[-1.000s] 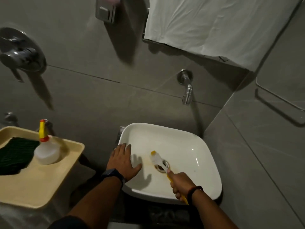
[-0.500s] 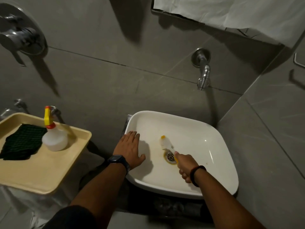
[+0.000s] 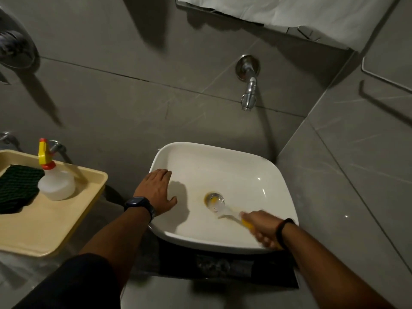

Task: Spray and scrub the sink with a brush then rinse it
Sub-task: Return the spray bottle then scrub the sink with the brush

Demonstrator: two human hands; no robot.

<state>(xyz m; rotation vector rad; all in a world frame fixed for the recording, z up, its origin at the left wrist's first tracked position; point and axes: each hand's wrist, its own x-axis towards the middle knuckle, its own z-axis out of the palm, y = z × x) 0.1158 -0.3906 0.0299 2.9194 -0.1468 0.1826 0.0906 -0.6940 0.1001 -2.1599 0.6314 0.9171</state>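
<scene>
A white basin sink (image 3: 240, 166) stands against the grey tiled wall, with a brownish stain around its drain (image 3: 214, 199). My right hand (image 3: 260, 226) grips the yellow handle of a brush (image 3: 225, 211) whose blurred white head lies over the drain. My left hand (image 3: 157, 191) lies flat on the sink's left rim, fingers spread, a dark watch on the wrist. A clear spray bottle (image 3: 55, 181) with a yellow and red nozzle stands on a beige tray (image 3: 55, 226) to the left.
A chrome tap (image 3: 249, 90) sticks out of the wall above the sink, with no water running. A dark green cloth (image 3: 16, 190) lies on the tray. A white towel (image 3: 289, 12) hangs on a rack above. A tiled side wall closes the right.
The brush head has slid from left of the drain back onto the drain, and my right hand has pulled toward the sink's near right rim. The left hand stays on the rim.
</scene>
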